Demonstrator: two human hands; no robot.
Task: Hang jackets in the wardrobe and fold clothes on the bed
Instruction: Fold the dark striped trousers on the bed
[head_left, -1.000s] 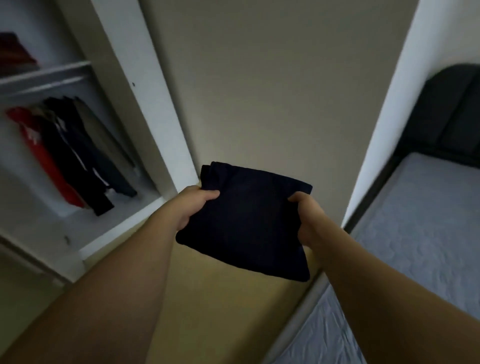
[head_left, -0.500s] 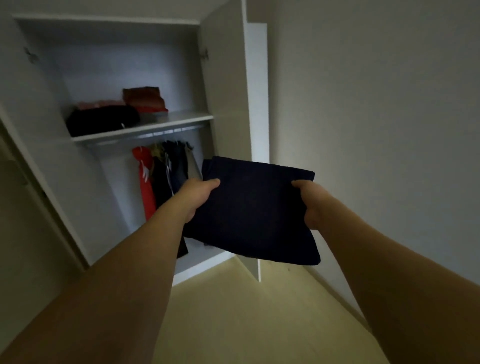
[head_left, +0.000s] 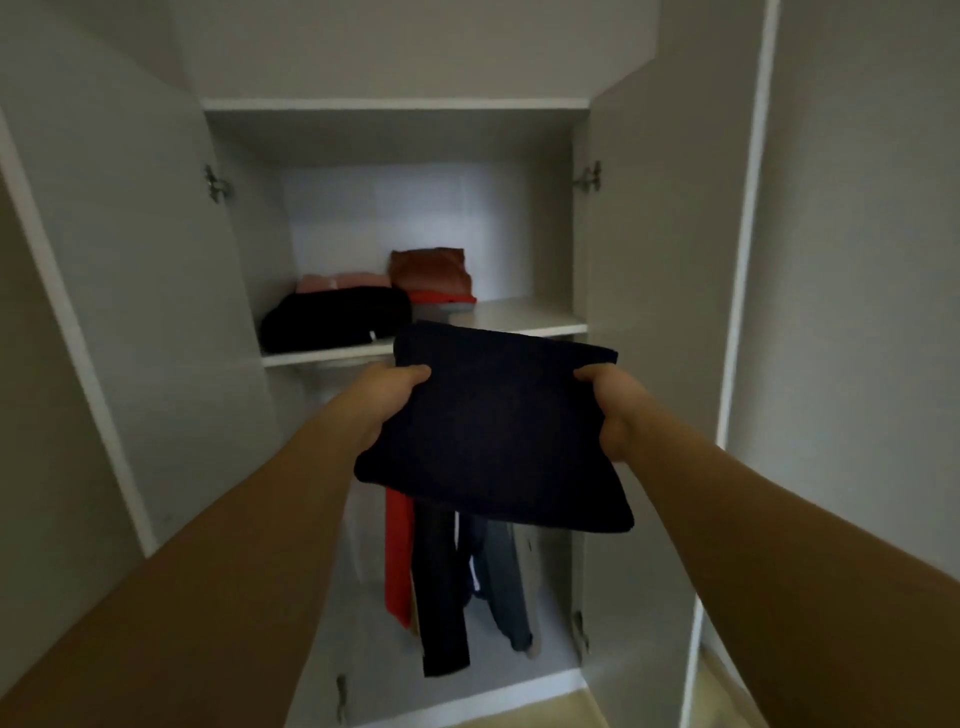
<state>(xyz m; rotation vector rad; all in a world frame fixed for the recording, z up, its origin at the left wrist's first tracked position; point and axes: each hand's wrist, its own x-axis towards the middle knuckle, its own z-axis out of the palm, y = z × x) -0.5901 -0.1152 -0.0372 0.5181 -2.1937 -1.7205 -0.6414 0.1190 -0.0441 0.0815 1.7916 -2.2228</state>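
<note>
The folded dark garment (head_left: 493, 426) I hold covers my fingers beneath it and the tops of the hanging jackets (head_left: 452, 577) at lower centre, along with the rail. My forearms run off the bottom corners. The pink fold (head_left: 340, 281) sits half behind the black pile (head_left: 335, 319).

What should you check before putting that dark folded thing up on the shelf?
1. Both hands hold it: left hand and right hand grip the folded dark garment by its sides. Ok.
2. Fold is tidy: flat, nothing dangling. Ok.
3. Wardrobe doors open: both swung wide. Ok.
4. Free spot on the shelf: bare at the right, beside the red-orange stack and black pile. Ok.
5. Garment raised to shelf height: cannot tell.
</note>
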